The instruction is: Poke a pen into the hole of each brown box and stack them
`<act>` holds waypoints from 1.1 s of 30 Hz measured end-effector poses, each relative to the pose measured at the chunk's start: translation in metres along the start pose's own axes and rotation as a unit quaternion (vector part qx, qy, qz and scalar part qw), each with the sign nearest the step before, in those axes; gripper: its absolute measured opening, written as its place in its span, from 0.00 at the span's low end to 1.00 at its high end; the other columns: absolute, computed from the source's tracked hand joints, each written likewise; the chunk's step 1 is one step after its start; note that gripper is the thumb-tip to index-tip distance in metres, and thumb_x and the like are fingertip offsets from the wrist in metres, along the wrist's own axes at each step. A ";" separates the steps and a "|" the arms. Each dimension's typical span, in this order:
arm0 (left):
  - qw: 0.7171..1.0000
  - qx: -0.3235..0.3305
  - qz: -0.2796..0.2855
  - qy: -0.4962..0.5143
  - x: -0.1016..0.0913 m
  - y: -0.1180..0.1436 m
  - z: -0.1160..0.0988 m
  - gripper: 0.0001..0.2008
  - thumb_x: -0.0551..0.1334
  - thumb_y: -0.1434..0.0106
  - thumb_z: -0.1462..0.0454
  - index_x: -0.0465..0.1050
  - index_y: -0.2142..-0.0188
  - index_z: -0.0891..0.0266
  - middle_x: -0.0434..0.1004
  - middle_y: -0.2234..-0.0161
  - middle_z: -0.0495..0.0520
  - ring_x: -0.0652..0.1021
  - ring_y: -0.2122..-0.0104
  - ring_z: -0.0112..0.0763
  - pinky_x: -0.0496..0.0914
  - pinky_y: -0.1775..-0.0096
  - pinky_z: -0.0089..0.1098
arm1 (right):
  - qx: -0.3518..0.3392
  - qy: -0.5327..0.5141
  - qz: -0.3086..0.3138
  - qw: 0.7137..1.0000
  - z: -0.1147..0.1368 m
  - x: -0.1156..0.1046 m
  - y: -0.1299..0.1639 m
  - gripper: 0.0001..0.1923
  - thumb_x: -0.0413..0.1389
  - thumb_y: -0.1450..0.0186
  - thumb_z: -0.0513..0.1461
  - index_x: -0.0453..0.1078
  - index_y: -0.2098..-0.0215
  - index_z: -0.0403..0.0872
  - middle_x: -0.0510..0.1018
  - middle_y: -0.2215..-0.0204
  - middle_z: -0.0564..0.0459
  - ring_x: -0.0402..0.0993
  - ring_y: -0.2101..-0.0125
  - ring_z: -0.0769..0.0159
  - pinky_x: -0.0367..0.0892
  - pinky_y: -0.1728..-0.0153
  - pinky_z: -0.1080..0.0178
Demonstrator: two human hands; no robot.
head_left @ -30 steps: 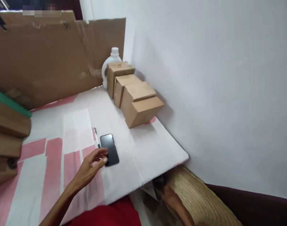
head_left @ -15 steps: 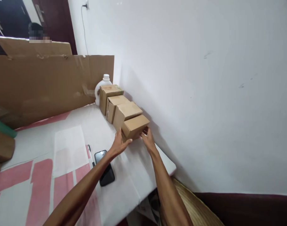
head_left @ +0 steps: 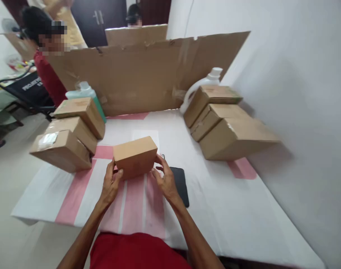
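Two bare hands hold one small plain brown cardboard box between them, over the middle of the white and pink covered bench. The left hand presses its side with the thumb up along the near left corner, and the right hand presses the opposite side with fingers spread against the box's right end; each grip is closed on the box from its own side. Whether the box's underside rests on the bench or hangs just above it cannot be told, since the hands cover its lower edge.

A black flat phone lies just beside the right hand, partly hidden by the wrist. A thin pen tip peeks out behind the box, the rest covered.

Three brown cardboard boxes sit stacked in a leaning row at the left edge, with a teal-capped bottle half hidden behind them. Three more brown cardboard boxes lean along the white wall at right, hiding most of a white plastic jug. A tall torn cardboard sheet stands across the back. Beyond it, a person in a red shirt is cut off by the sheet.
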State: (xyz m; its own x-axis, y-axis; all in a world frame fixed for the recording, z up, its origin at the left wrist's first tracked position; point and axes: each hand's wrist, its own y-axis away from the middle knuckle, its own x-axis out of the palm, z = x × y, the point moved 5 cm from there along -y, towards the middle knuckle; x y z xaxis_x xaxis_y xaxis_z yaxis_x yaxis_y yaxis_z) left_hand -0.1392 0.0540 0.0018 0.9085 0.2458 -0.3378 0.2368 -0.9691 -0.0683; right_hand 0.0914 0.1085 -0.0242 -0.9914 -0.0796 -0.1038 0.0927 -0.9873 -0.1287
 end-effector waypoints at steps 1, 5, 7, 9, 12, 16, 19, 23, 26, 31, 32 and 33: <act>1.000 -0.009 -0.011 -0.004 -0.006 0.003 0.009 0.29 0.56 0.27 0.47 0.62 0.32 0.57 0.70 0.39 0.62 0.72 0.39 0.46 0.69 0.40 0.48 | 0.014 -0.013 0.018 1.000 -0.012 0.012 -0.002 0.28 0.57 0.30 0.45 0.64 0.32 0.54 0.72 0.36 0.44 0.72 0.39 0.52 0.71 0.41 0.47; 0.999 0.003 -0.018 -0.037 -0.013 0.013 0.014 0.29 0.54 0.26 0.49 0.61 0.31 0.56 0.72 0.42 0.62 0.74 0.42 0.44 0.71 0.43 0.46 | 0.060 -0.056 0.044 0.996 -0.039 0.029 -0.007 0.31 0.56 0.29 0.54 0.63 0.32 0.53 0.69 0.32 0.46 0.69 0.36 0.53 0.66 0.36 0.50; 0.997 0.041 -0.014 -0.070 -0.013 0.016 0.001 0.29 0.56 0.27 0.50 0.61 0.30 0.55 0.73 0.44 0.60 0.76 0.46 0.43 0.73 0.46 0.44 | 0.058 -0.060 0.050 0.995 -0.039 0.027 -0.015 0.32 0.55 0.29 0.57 0.65 0.33 0.53 0.72 0.34 0.47 0.70 0.37 0.53 0.68 0.37 0.52; 0.992 0.073 -0.009 -0.100 -0.013 0.016 -0.014 0.29 0.58 0.27 0.52 0.61 0.29 0.54 0.75 0.49 0.58 0.77 0.51 0.40 0.74 0.48 0.43 | 0.070 -0.055 0.069 0.994 -0.039 0.024 -0.026 0.33 0.55 0.30 0.59 0.67 0.34 0.53 0.78 0.42 0.46 0.75 0.43 0.53 0.72 0.44 0.53; 0.992 0.079 0.005 -0.101 -0.007 0.011 -0.028 0.32 0.60 0.28 0.53 0.57 0.28 0.54 0.77 0.56 0.54 0.78 0.58 0.35 0.74 0.49 0.40 | 0.124 -0.037 0.091 0.987 -0.046 0.020 -0.036 0.38 0.57 0.33 0.61 0.65 0.33 0.49 0.82 0.59 0.49 0.78 0.58 0.56 0.74 0.58 0.56; 0.996 0.071 0.034 -0.052 0.006 -0.008 -0.032 0.40 0.61 0.29 0.52 0.46 0.24 0.58 0.77 0.60 0.51 0.79 0.61 0.33 0.75 0.52 0.36 | 0.157 -0.051 0.095 0.982 -0.058 0.019 -0.037 0.34 0.58 0.36 0.64 0.74 0.46 0.48 0.79 0.66 0.53 0.74 0.65 0.61 0.71 0.64 0.60; 0.995 0.067 0.051 -0.058 0.010 -0.029 -0.031 0.35 0.57 0.26 0.51 0.52 0.26 0.58 0.79 0.52 0.56 0.80 0.57 0.34 0.75 0.49 0.38 | 0.187 -0.084 0.107 0.973 -0.063 0.022 -0.031 0.35 0.49 0.33 0.68 0.76 0.54 0.48 0.79 0.68 0.52 0.75 0.69 0.60 0.72 0.68 0.60; 0.981 0.128 0.082 -0.120 0.012 -0.057 -0.037 0.29 0.54 0.24 0.51 0.63 0.29 0.59 0.72 0.35 0.62 0.75 0.41 0.41 0.68 0.38 0.42 | 0.202 -0.190 0.123 0.953 -0.057 0.018 -0.023 0.39 0.49 0.36 0.71 0.77 0.53 0.49 0.81 0.63 0.46 0.79 0.64 0.56 0.75 0.66 0.57; 0.967 0.179 0.063 -0.170 0.010 -0.079 -0.040 0.28 0.52 0.23 0.53 0.63 0.29 0.62 0.75 0.41 0.64 0.75 0.46 0.42 0.69 0.41 0.42 | 0.153 -0.219 0.093 0.959 -0.042 0.009 -0.023 0.34 0.59 0.38 0.65 0.75 0.46 0.51 0.81 0.52 0.46 0.79 0.57 0.56 0.77 0.60 0.57; 0.927 0.247 -0.050 -0.279 0.002 -0.116 -0.050 0.22 0.60 0.28 0.53 0.77 0.40 0.59 0.71 0.55 0.60 0.73 0.53 0.46 0.70 0.47 0.44 | 0.106 -0.165 0.045 0.980 -0.023 0.005 -0.036 0.37 0.74 0.48 0.49 0.70 0.43 0.55 0.75 0.43 0.50 0.76 0.56 0.61 0.75 0.56 0.59; 0.918 0.259 -0.065 -0.294 0.000 -0.122 -0.053 0.20 0.62 0.29 0.53 0.79 0.42 0.58 0.71 0.55 0.60 0.73 0.52 0.47 0.69 0.46 0.45 | 0.101 -0.158 0.028 0.982 -0.020 0.004 -0.040 0.37 0.75 0.50 0.48 0.70 0.44 0.55 0.76 0.45 0.50 0.76 0.58 0.62 0.75 0.58 0.60; 0.910 0.268 -0.075 -0.306 -0.002 -0.126 -0.057 0.19 0.63 0.29 0.54 0.80 0.44 0.57 0.70 0.55 0.60 0.72 0.52 0.47 0.68 0.46 0.47 | 0.095 -0.152 0.013 0.984 -0.017 0.003 -0.043 0.36 0.75 0.50 0.48 0.70 0.46 0.54 0.76 0.47 0.51 0.75 0.60 0.63 0.74 0.61 0.62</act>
State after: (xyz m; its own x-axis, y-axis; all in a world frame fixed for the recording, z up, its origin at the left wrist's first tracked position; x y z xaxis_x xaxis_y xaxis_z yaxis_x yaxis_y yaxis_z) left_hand -0.1513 0.1763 0.0644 0.4794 0.4798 -0.7348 -0.0084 -0.8347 -0.5506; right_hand 0.0860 0.1532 -0.0353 -0.9735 -0.1142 0.1983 0.1281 -0.9900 0.0588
